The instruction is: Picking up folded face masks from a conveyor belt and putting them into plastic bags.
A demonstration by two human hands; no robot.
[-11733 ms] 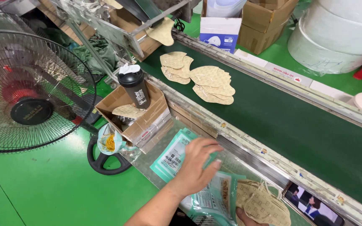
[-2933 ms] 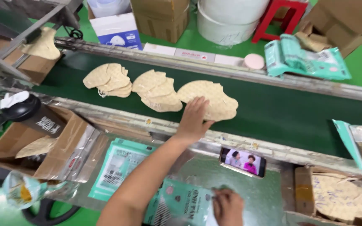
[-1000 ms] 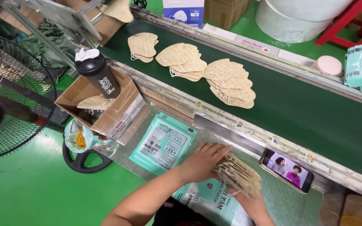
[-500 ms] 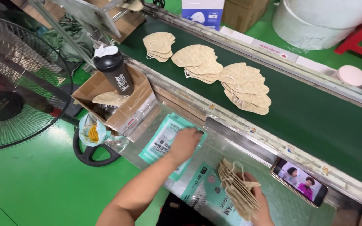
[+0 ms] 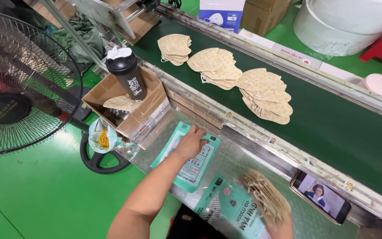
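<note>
Left hand: the left hand (image 5: 192,140) is being laid flat, grip open, on a teal pouch (image 5: 186,156) on the tabletop (image 5: 239,157).
Right hand: a fanned stack of tan masks (image 5: 264,199) is being gripped by the right hand (image 5: 280,230) at 5 o'clock.
Second pouch: a second teal pouch (image 5: 231,208) is lying just beside it.
Phone: a phone (image 5: 320,196) is lying at 3 o'clock.

A shiny metal worktable (image 5: 239,155) carries teal mask pouches (image 5: 191,163), a phone (image 5: 320,196) and a cardboard box (image 5: 131,110).
</note>
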